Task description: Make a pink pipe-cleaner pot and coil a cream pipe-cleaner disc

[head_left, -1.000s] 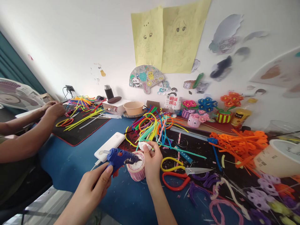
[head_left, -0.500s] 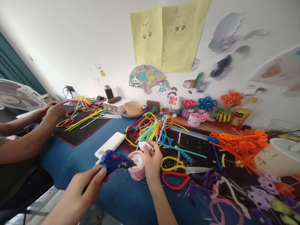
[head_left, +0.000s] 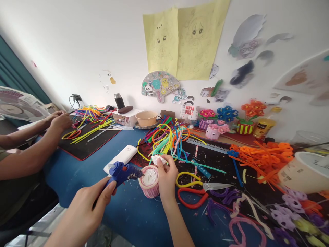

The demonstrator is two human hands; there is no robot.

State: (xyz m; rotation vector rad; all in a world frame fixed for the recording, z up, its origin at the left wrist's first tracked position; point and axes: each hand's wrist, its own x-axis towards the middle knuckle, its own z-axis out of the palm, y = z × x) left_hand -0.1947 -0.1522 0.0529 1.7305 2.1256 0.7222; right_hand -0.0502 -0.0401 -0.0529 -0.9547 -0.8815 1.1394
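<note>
My left hand (head_left: 99,199) is wrapped round the handle of a blue hot glue gun (head_left: 120,175). Its nozzle points right, at the left rim of a small pink-and-white pot (head_left: 150,192). Inside the pot lies a whitish, shiny filling. On the pot's right side rests my right hand (head_left: 167,176), touching or very close to its wall. Between its thumb and fingers is a crumpled piece of white tissue (head_left: 158,160). The handle's trigger is hidden by my left fingers.
Scissors (head_left: 192,197) with yellow and red handles lie right of the pot. A white power bank (head_left: 120,159) sits behind the glue gun. Colourful pipe cleaners (head_left: 167,137) are heaped behind. At left, another person's hands (head_left: 60,120) work over a black mat (head_left: 84,149).
The glue gun has shifted slightly left and down, so its nozzle has drawn back from the pot's middle to the left rim. My right hand has hardly moved.
</note>
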